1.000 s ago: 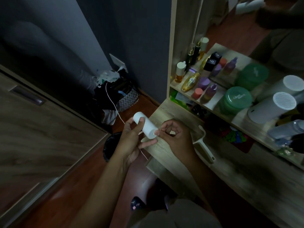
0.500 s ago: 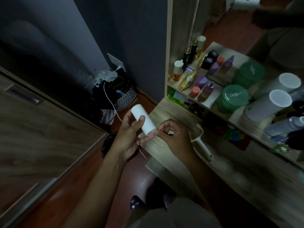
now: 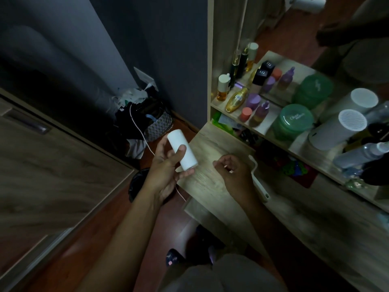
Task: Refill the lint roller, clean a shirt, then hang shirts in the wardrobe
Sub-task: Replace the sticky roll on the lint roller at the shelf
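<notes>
My left hand (image 3: 166, 167) grips a white lint roller refill roll (image 3: 182, 149), tilted with its upper end pointing away from me, over the left corner of the wooden dresser top (image 3: 210, 180). My right hand (image 3: 233, 172) hovers over the dresser, a short way right of the roll, fingers loosely curled with nothing visible in them. The white lint roller handle (image 3: 257, 182) lies on the dresser, partly hidden behind my right hand. No shirt is in view.
A shelf (image 3: 261, 131) holds several bottles, a green jar (image 3: 292, 121) and a white cylinder (image 3: 339, 129) in front of a mirror. A black bin (image 3: 139, 182) and a cluttered basket (image 3: 155, 127) sit on the floor. A wooden wardrobe door (image 3: 42, 165) stands at left.
My right hand has let go of the roll's lower end and moved right, away from it. My left hand still holds the roll.
</notes>
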